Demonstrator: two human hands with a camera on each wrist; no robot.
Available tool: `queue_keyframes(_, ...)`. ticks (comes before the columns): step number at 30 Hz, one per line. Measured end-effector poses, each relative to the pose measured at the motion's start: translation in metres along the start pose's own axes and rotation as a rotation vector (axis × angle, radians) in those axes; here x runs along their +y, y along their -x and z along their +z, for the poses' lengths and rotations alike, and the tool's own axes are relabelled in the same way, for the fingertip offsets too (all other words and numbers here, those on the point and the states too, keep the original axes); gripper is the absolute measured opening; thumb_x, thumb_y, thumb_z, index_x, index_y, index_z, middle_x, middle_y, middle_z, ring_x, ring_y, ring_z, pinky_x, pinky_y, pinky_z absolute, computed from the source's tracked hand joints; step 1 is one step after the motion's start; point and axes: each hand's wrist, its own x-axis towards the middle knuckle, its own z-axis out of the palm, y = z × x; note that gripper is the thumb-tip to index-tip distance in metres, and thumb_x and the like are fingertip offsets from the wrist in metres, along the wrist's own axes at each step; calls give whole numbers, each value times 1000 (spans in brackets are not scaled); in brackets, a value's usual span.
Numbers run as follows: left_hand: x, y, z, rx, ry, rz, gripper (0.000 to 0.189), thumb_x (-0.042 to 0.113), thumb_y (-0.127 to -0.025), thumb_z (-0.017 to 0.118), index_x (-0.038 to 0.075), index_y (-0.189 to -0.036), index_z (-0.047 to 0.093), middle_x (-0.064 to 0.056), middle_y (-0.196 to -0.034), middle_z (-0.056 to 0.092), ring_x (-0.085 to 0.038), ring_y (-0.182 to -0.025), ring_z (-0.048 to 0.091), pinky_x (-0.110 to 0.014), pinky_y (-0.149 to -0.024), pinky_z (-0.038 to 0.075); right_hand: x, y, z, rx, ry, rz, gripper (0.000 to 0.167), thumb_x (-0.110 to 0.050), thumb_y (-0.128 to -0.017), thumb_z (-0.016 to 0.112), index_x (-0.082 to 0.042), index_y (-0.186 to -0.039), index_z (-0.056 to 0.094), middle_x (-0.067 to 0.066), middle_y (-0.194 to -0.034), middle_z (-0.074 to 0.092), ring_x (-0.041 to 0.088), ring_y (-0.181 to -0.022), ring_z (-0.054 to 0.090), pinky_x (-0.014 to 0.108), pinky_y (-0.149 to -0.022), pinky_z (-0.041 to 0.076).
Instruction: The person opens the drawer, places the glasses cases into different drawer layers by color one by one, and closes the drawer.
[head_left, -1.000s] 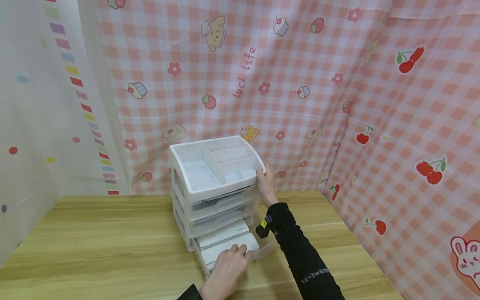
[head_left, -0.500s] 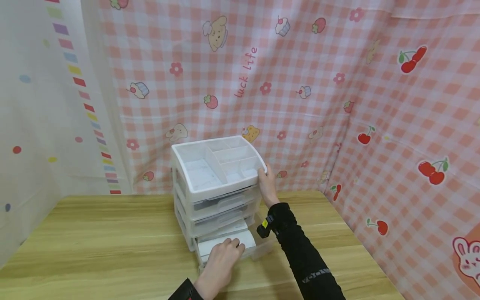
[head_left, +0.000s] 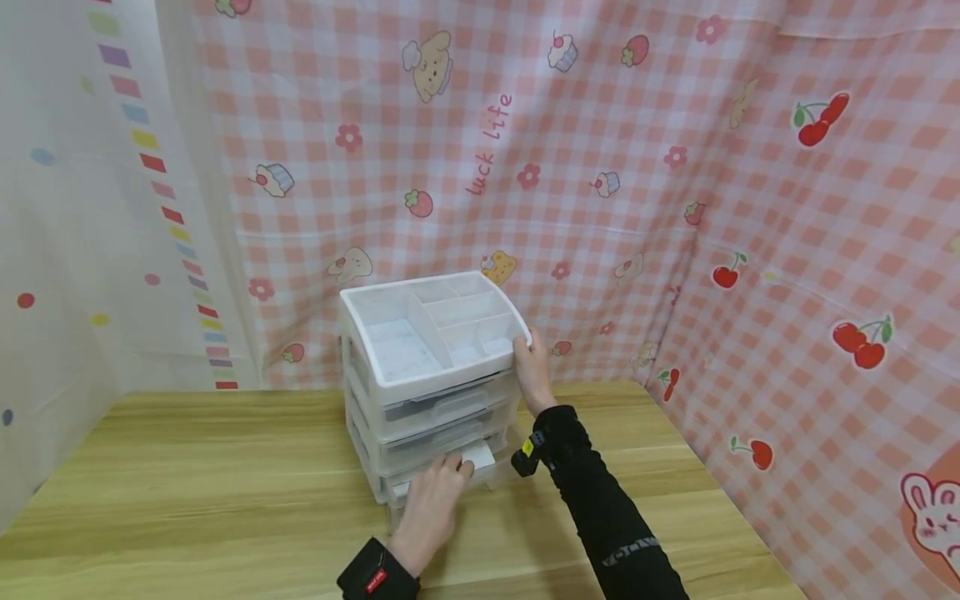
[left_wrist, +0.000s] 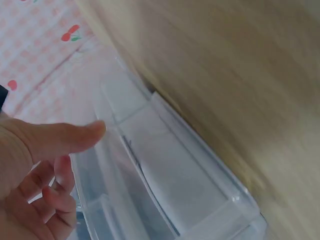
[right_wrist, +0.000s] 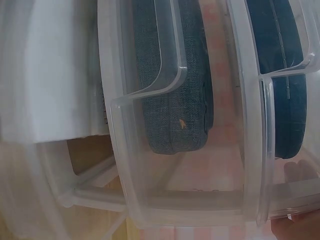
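Observation:
A white plastic drawer unit (head_left: 435,383) stands on the table. My left hand (head_left: 431,500) is at the front of the bottom drawer (left_wrist: 235,200), its thumb laid over the clear front and its other fingers curled at the edge. That drawer sits partly out and holds a white item (head_left: 480,455), partly hidden by the hand. My right hand (head_left: 533,371) grips the front right corner of the unit's top; a bit of it shows at the lower right of the right wrist view. Behind the two upper clear fronts lie dark blue fabric cases (right_wrist: 175,120).
The unit's top tray (head_left: 401,346) has several compartments. A wooden table (head_left: 225,483) spreads around the unit. Patterned cloth (head_left: 487,167) hangs behind and to the right.
The bottom drawer has slid inward, away from me, with my left hand moving along at its front. Less of the white contents shows. My right hand keeps its grip on the corner.

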Motion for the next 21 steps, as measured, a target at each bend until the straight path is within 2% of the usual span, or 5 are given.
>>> queue_keyframes(5,-8,-3,7,52,-16,-24,46,-16,-53,73,9,-90,65,-4,-85,65,-19,-72,62,-27,-46,44,0,-1,0,1,2,-3,40,-21,-96,36,-9,-134,42,12,-135,50,25,-115,48,46,-105,36)
queue_keyframes(12,-13,-6,15,129,-50,-44,37,-14,-55,73,10,-82,63,-3,-75,62,-20,-63,59,-29,-40,38,-35,19,0,-21,0,31,39,-13,-98,35,0,-134,40,19,-137,47,29,-116,46,47,-106,35)
queue_keyframes(17,-16,-8,18,178,-67,-43,34,-14,-56,67,10,-80,63,-3,-72,60,-19,-59,58,-31,-41,39,-36,20,0,-20,-9,43,40,-13,-97,36,0,-134,40,19,-137,47,28,-116,46,46,-106,35)
queue_keyframes(21,-15,-11,20,191,-80,-46,32,-14,-55,65,10,-77,62,-3,-70,60,-19,-56,57,-31,-41,39,-36,19,-1,-17,-9,43,40,-12,-97,36,0,-134,41,18,-137,48,28,-116,46,45,-107,35)
